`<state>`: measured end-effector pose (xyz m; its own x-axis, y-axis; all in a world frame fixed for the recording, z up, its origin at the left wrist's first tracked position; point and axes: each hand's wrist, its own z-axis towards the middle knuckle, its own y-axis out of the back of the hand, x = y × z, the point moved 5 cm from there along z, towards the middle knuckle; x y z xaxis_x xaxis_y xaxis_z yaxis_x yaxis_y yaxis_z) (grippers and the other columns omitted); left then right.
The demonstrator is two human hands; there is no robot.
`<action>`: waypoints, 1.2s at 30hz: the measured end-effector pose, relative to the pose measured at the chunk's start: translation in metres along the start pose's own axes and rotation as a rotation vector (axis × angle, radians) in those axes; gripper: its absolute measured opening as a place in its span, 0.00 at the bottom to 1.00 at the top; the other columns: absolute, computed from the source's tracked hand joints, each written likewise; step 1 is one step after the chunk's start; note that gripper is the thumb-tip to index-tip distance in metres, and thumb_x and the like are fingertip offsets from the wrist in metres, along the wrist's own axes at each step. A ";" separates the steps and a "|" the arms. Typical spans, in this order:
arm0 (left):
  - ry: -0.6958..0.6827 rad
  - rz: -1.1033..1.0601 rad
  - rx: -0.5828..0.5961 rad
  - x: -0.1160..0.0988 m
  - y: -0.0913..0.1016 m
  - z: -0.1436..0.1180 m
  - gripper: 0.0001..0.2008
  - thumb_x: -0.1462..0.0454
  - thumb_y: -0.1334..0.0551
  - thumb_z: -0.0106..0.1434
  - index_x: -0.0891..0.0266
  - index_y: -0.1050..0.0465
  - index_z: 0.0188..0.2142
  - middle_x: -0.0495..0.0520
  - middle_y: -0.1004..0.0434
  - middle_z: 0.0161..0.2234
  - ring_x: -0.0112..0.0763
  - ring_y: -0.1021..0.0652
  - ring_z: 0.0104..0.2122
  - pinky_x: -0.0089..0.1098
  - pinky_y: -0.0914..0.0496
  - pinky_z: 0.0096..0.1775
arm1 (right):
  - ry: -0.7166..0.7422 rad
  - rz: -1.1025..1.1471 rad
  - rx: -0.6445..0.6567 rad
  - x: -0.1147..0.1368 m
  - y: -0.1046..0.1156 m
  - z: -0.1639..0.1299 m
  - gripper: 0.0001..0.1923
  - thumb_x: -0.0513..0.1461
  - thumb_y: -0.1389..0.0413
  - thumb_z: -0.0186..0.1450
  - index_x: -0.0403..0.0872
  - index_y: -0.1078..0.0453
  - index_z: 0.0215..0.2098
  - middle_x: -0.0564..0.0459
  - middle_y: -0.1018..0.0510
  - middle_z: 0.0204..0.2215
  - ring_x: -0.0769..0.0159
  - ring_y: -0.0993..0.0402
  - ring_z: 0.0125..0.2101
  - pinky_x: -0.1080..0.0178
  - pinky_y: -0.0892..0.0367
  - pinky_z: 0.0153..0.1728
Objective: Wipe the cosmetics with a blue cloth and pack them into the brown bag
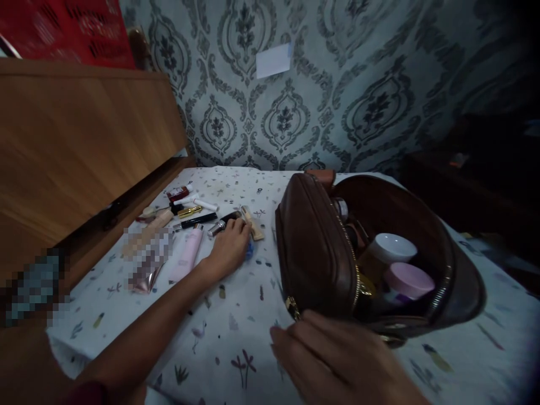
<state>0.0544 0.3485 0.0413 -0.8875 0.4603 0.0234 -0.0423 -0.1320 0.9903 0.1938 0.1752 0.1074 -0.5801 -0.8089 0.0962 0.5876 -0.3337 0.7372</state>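
My left hand (230, 247) reaches in among small cosmetics on the patterned cloth, its fingers curled downward. What lies under them is mostly hidden; a bit of something blue (250, 250) shows beside the palm. A beige tube (255, 229) and a small silver-capped item (216, 228) lie against or close to the fingers. In front of the brown bag (316, 242), my right hand (333, 354) is blurred, with fingers loosely stretched and no object visible in them. Its fingertips are near the zip pull (292, 307). The bag gapes, showing a white-lidded jar (394, 247) and a pink-lidded jar (409, 279).
Left of my hand lie a pink tube (188, 253), a black pencil-like stick (198, 220), a gold tube (189, 211), white sticks (205, 203) and a dark red item (178, 194). A wooden panel (84, 124) borders the left side; patterned wallpaper (287, 118) stands behind.
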 end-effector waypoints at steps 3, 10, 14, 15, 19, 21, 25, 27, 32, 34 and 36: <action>0.037 -0.005 -0.012 0.003 0.004 -0.001 0.16 0.63 0.48 0.72 0.64 0.33 0.55 0.63 0.31 0.54 0.47 0.31 0.54 0.41 0.26 0.44 | -0.036 0.131 0.066 0.004 -0.031 0.007 0.13 0.31 0.53 0.70 0.45 0.32 0.30 0.54 0.28 0.23 0.70 0.33 0.22 0.64 0.41 0.22; 0.056 -0.088 -0.054 0.013 -0.005 -0.003 0.13 0.59 0.48 0.73 0.59 0.30 0.50 0.57 0.29 0.47 0.38 0.26 0.46 0.34 0.28 0.42 | -0.550 0.485 -0.011 -0.025 -0.092 0.022 0.16 0.35 0.51 0.68 0.45 0.34 0.54 0.48 0.23 0.39 0.66 0.24 0.34 0.64 0.28 0.33; 0.066 -0.135 -0.104 0.020 -0.004 -0.005 0.15 0.56 0.49 0.74 0.60 0.28 0.44 0.57 0.29 0.43 0.36 0.25 0.42 0.33 0.30 0.41 | -0.882 0.633 -0.158 -0.051 -0.134 0.017 0.20 0.41 0.51 0.66 0.45 0.37 0.55 0.44 0.25 0.45 0.61 0.25 0.42 0.58 0.26 0.41; 0.072 -0.147 -0.120 0.022 -0.003 -0.006 0.15 0.56 0.49 0.73 0.61 0.28 0.43 0.57 0.29 0.42 0.37 0.25 0.42 0.33 0.30 0.41 | -0.941 0.645 -0.188 -0.057 -0.143 0.015 0.21 0.41 0.51 0.65 0.45 0.38 0.55 0.43 0.25 0.47 0.60 0.25 0.43 0.56 0.26 0.44; 0.073 -0.219 -0.188 0.025 0.001 -0.004 0.14 0.57 0.48 0.73 0.61 0.28 0.38 0.55 0.29 0.39 0.36 0.25 0.41 0.32 0.31 0.41 | -1.046 0.708 -0.260 -0.073 -0.165 0.005 0.26 0.43 0.51 0.63 0.44 0.39 0.58 0.39 0.27 0.51 0.58 0.25 0.44 0.53 0.27 0.47; 0.067 -0.277 -0.225 0.027 0.001 -0.003 0.14 0.58 0.48 0.73 0.60 0.29 0.35 0.54 0.30 0.37 0.33 0.26 0.38 0.31 0.32 0.39 | -1.056 0.748 -0.273 -0.076 -0.168 0.002 0.27 0.44 0.49 0.62 0.44 0.39 0.59 0.40 0.26 0.51 0.58 0.25 0.43 0.52 0.27 0.48; 0.049 -0.454 -0.305 0.031 0.001 -0.002 0.17 0.58 0.45 0.71 0.60 0.33 0.26 0.51 0.30 0.31 0.30 0.27 0.32 0.29 0.34 0.37 | -1.114 0.896 -0.237 -0.078 -0.170 0.002 0.27 0.46 0.50 0.64 0.42 0.37 0.57 0.44 0.22 0.40 0.60 0.22 0.36 0.55 0.26 0.44; 0.034 -0.570 -0.342 0.033 0.002 -0.004 0.20 0.56 0.46 0.70 0.60 0.36 0.22 0.49 0.31 0.26 0.29 0.28 0.29 0.29 0.34 0.36 | -1.143 0.989 -0.211 -0.076 -0.171 0.005 0.26 0.48 0.51 0.66 0.41 0.37 0.56 0.49 0.23 0.29 0.61 0.23 0.28 0.58 0.26 0.35; 0.020 -0.864 -0.385 0.038 0.004 -0.010 0.24 0.50 0.47 0.67 0.60 0.35 0.19 0.48 0.33 0.18 0.28 0.31 0.21 0.29 0.35 0.28 | -1.123 1.149 -0.147 -0.068 -0.166 0.013 0.20 0.51 0.49 0.67 0.45 0.34 0.48 0.61 0.33 0.16 0.69 0.33 0.15 0.69 0.39 0.18; 0.030 -0.951 -0.383 0.038 0.005 -0.011 0.24 0.50 0.46 0.66 0.60 0.34 0.19 0.49 0.31 0.18 0.28 0.30 0.20 0.29 0.35 0.26 | -1.102 1.198 -0.072 -0.062 -0.163 0.016 0.16 0.51 0.50 0.68 0.46 0.35 0.39 0.61 0.34 0.16 0.71 0.36 0.14 0.70 0.42 0.16; 0.072 -1.078 -0.364 0.038 0.006 -0.013 0.25 0.48 0.44 0.65 0.59 0.34 0.18 0.50 0.28 0.19 0.30 0.29 0.22 0.30 0.33 0.28 | -1.080 1.196 -0.017 -0.058 -0.157 0.017 0.16 0.51 0.50 0.68 0.47 0.37 0.33 0.60 0.34 0.17 0.72 0.36 0.15 0.70 0.43 0.16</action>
<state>0.0145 0.3534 0.0460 -0.3320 0.4390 -0.8349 -0.9190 0.0493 0.3913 0.1255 0.2831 -0.0023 0.0902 0.1034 0.9905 0.9746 0.1956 -0.1091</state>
